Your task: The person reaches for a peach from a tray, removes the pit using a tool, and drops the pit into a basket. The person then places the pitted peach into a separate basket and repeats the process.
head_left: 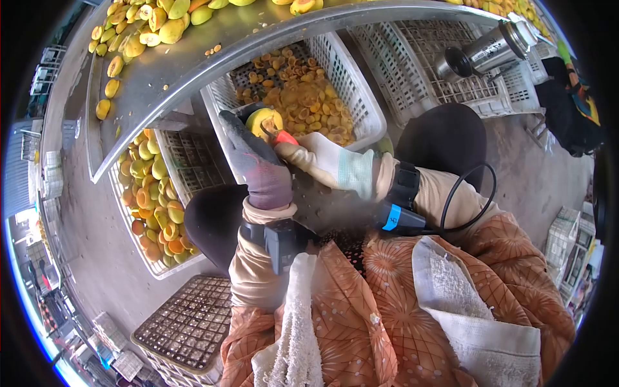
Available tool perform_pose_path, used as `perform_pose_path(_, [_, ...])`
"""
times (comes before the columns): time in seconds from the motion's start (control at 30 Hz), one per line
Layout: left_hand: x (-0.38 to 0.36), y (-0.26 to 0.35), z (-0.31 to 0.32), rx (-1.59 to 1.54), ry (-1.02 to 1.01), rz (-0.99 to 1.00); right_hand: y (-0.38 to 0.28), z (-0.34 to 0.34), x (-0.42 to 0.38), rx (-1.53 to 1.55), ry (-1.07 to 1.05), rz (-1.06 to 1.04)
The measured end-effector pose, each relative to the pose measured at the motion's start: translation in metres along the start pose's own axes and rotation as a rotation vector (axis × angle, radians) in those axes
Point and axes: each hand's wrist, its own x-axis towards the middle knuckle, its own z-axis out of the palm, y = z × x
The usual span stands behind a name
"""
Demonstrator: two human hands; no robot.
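Note:
My left hand (258,151), in a dark grey and purplish glove, is closed around a yellow peach half (264,122) with its cut face up. My right hand (316,155), in a white glove with a pale green cuff, grips a small red-handled pitting knife (284,137). Its thin curved metal end meets the cut face of the peach. Both hands are over the near edge of a white plastic crate (371,106), which holds many brownish-orange pieces (316,103), perhaps pits and scraps.
A metal table (193,77) with peaches (171,29) curves across the front. At left stands a crate of peach halves (155,200); an upturned crate (187,322) sits nearer. A steel flask (496,48) lies on crates at right. A black cable (467,174) loops from my right wrist.

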Motion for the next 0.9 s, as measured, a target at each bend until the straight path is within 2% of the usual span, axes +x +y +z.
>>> perform_pose_path(0.07, [-0.005,0.000,-0.001,-0.146,0.009,-0.087,-0.006,0.001,-0.003,-0.008,0.013,0.051])
perform_pose_path(0.2, [-0.004,-0.001,-0.001,-0.048,0.057,-0.031,0.008,0.005,0.002,0.058,-0.006,0.090])
perform_pose_path(0.27, [0.002,0.005,-0.006,0.001,0.004,-0.081,0.014,0.007,0.006,0.031,0.015,-0.115])
perform_pose_path(0.3, [0.005,0.005,-0.008,0.000,0.006,-0.082,0.012,0.009,0.005,0.030,0.013,-0.113])
perform_pose_path(0.37, [0.010,0.003,-0.011,-0.227,-0.183,-0.109,0.004,0.015,0.002,0.024,0.043,-0.058])
perform_pose_path(0.4, [0.009,0.003,-0.008,-0.227,-0.181,-0.108,0.005,0.014,0.002,0.023,0.041,-0.058])
perform_pose_path(0.5, [0.000,0.001,0.008,-0.012,0.060,0.023,0.016,0.011,0.002,0.050,0.032,0.001])
perform_pose_path(0.53, [0.002,-0.002,-0.001,0.083,-0.069,0.023,0.023,0.011,0.002,0.068,0.025,-0.035])
perform_pose_path(0.57, [0.005,0.001,-0.004,0.082,-0.069,0.020,0.022,0.011,0.002,0.084,0.016,-0.073])
perform_pose_path(0.63, [0.014,0.011,-0.007,-0.179,-0.227,-0.294,0.017,0.013,0.000,0.083,0.022,-0.020])
perform_pose_path(0.67, [0.027,-0.005,-0.014,-0.249,-0.479,-0.276,0.011,0.015,-0.002,0.086,0.028,0.035])
perform_pose_path(0.73, [0.040,-0.042,-0.016,-0.285,-0.475,-0.248,0.000,0.012,-0.010,0.165,-0.044,0.109])
perform_pose_path(0.77, [0.041,-0.038,-0.012,-0.325,-0.475,-0.218,-0.002,0.008,-0.013,0.240,-0.111,0.183])
perform_pose_path(0.83, [0.038,-0.031,-0.006,-0.340,-0.448,-0.204,-0.002,-0.003,-0.013,0.251,-0.163,0.173])
perform_pose_path(0.9, [0.032,-0.019,-0.003,-0.545,-0.443,-0.285,-0.007,-0.004,-0.015,0.261,-0.220,0.169])
